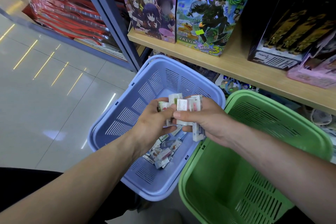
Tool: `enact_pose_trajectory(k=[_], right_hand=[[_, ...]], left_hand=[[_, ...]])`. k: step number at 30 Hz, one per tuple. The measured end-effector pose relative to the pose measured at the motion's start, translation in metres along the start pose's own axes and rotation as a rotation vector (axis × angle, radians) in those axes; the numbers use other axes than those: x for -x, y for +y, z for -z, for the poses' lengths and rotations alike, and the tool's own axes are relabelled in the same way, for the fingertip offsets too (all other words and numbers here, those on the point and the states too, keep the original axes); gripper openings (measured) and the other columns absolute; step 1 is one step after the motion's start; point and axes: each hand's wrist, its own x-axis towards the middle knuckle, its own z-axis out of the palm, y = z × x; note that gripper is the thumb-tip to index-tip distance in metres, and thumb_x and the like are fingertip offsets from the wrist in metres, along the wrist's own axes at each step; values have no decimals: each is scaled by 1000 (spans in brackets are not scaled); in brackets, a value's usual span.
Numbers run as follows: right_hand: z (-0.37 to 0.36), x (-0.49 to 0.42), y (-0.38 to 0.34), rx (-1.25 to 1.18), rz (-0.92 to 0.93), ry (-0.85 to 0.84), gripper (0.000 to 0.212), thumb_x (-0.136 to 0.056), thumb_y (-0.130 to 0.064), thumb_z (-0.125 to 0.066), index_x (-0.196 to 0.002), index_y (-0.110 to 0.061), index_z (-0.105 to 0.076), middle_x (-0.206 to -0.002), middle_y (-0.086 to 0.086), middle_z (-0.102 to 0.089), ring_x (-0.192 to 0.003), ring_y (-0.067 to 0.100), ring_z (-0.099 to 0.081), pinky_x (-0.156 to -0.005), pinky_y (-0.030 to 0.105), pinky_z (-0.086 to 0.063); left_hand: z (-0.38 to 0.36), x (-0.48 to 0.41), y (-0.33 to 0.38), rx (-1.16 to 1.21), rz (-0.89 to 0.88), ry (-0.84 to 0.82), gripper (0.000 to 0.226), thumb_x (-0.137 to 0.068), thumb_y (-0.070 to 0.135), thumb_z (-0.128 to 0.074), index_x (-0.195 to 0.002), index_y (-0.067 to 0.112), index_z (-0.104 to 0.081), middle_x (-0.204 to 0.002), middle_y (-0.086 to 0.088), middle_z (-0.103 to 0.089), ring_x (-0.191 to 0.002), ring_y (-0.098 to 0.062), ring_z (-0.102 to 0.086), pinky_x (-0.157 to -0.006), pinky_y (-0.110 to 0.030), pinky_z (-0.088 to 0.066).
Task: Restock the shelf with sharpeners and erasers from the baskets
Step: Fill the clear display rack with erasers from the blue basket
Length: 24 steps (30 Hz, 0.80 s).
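Head view: both our hands grip small white packs (181,108) above the blue basket (101,132).

Our left hand (154,120) curls its fingers round a few packs. Our right hand (205,120) touches it, thumb pinching several more against curled fingers. Below the fingers, loose packs (163,152) lie on the blue basket's bottom. A green basket (272,112) stands just right of it. Beyond the fingers a wooden shelf (236,67) carries printed gift bags (151,5), and grey floor tiles (45,96) stretch left.

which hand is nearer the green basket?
Right. The right hand, gripping small boxes, hangs beside the green basket; the left hand, holding more, is farther left over the blue basket.
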Motion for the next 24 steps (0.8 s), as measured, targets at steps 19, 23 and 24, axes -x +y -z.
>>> enact_pose_trajectory(k=[19, 23, 24], right_hand=[[3, -3, 3, 66, 75, -31, 28, -84, 4, -75, -107, -11, -70, -99, 5, -77, -94, 18, -74, -77, 31, -62], [2, -4, 4, 67, 103, 2, 25, -83, 4, -76, -102, -12, -71, -98, 6, -77, -92, 19, -75, -76, 29, -62], [2, -4, 4, 68, 113, 9, 24, -83, 3, -76, -100, -13, -71, -95, 5, -77, -91, 18, -75, -75, 29, -62]], left_hand=[[8, -2, 6, -4, -37, -40, 74, -58, 35, -86, -125, 23, -57, -93, 7, -76, -81, -7, -72, -79, -33, -53], [8, 0, 7, 13, -37, -13, 70, -58, 32, -86, -121, 23, -58, -95, 4, -77, -81, -9, -72, -78, -33, -54], [9, 0, 8, 22, -32, -7, 69, -57, 31, -86, -119, 23, -58, -96, 2, -77, -82, -10, -73, -80, -35, -55]])
